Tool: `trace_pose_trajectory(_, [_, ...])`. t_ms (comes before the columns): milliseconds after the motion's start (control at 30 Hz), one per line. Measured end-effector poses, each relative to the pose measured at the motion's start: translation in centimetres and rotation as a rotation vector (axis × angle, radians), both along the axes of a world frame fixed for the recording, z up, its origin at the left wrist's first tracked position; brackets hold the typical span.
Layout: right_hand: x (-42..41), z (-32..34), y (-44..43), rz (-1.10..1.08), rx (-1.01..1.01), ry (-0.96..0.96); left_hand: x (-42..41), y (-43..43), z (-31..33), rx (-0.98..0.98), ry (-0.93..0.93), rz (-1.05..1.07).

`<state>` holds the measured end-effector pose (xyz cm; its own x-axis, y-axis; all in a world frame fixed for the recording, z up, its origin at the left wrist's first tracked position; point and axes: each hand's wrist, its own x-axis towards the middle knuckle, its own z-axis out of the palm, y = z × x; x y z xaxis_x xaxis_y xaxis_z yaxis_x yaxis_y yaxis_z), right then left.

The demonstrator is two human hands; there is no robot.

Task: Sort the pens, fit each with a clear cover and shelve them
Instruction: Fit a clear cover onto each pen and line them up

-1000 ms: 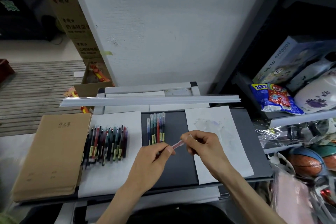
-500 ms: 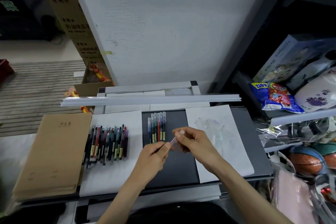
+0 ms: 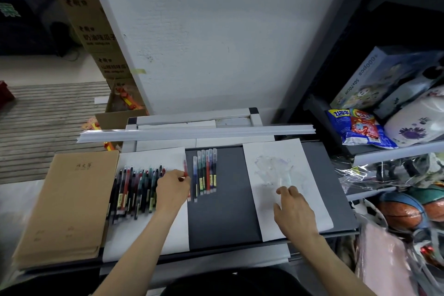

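A loose pile of uncovered pens (image 3: 137, 190) lies on a white sheet (image 3: 153, 158) at the left. Several covered pens (image 3: 206, 170) lie in a neat row on the dark mat (image 3: 223, 218). My left hand (image 3: 171, 191) pinches a covered red pen (image 3: 185, 168) and holds it down at the left end of that row. My right hand (image 3: 294, 210) rests on a second white sheet (image 3: 312, 202) to the right. Its fingertips sit at the near edge of a heap of clear covers (image 3: 276, 168) and grip nothing that I can see.
A stack of brown notebooks (image 3: 67, 199) lies at the far left. A long white rail (image 3: 192, 132) crosses the back of the work surface, against a white wall panel. Shelves on the right hold a snack packet (image 3: 360, 127), a puzzle box (image 3: 382, 77) and a wrapped basketball (image 3: 403, 214).
My hands have parted. The left carried the covered red pen left and down to the row's end. The right let go and moved right to the clear covers.
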<state>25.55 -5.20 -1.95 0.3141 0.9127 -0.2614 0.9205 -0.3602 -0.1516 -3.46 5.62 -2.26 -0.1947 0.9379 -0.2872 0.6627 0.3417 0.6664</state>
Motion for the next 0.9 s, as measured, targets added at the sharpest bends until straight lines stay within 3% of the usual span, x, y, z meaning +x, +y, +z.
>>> trace_pose_trajectory(200, [0.1, -0.7, 0.4, -0.024, -0.004, 0.021, 0.8, 1.0, -0.7, -0.002, 0.089, -0.111])
trace_pose_trajectory(633, [-1.0, -1.2, 1.9, -0.048, 0.006, 0.082, 0.1, 0.2, -0.8, 0.005, 0.105, -0.093])
trace_pose_trajectory(900, [-2.8, -1.2, 1.0, -0.100, 0.093, 0.350, -4.4, -1.1, -0.8, 0.061, 0.447, -0.105])
